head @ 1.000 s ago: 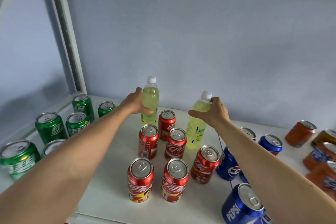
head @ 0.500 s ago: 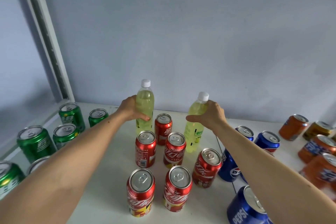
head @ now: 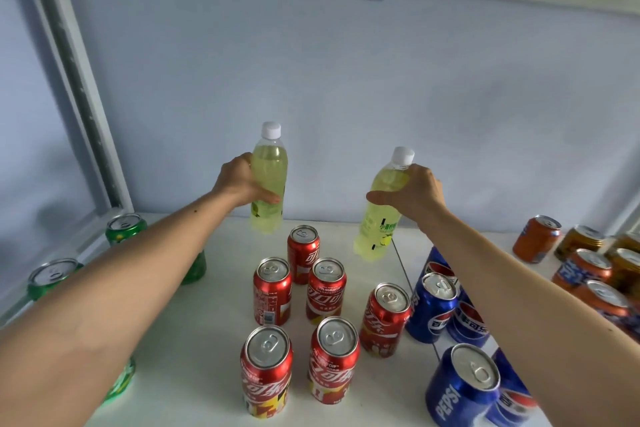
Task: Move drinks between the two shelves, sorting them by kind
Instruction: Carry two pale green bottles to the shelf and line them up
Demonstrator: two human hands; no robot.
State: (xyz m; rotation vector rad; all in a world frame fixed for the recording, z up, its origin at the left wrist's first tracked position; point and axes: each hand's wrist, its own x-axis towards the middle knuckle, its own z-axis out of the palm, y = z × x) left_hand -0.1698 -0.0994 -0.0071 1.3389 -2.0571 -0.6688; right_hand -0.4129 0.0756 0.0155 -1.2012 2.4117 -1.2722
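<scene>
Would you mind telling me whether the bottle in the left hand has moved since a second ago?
Yes. The left hand has lifted its yellow-green bottle upward: its base, earlier level with the rearmost red Coca-Cola can on the shelf, now hangs above that can's top.

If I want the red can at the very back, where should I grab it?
Grab the back red can by its round sides near the top, coming straight down from above. It stands upright, and two more red cans crowd it in front, so the top is the open way in.
</scene>
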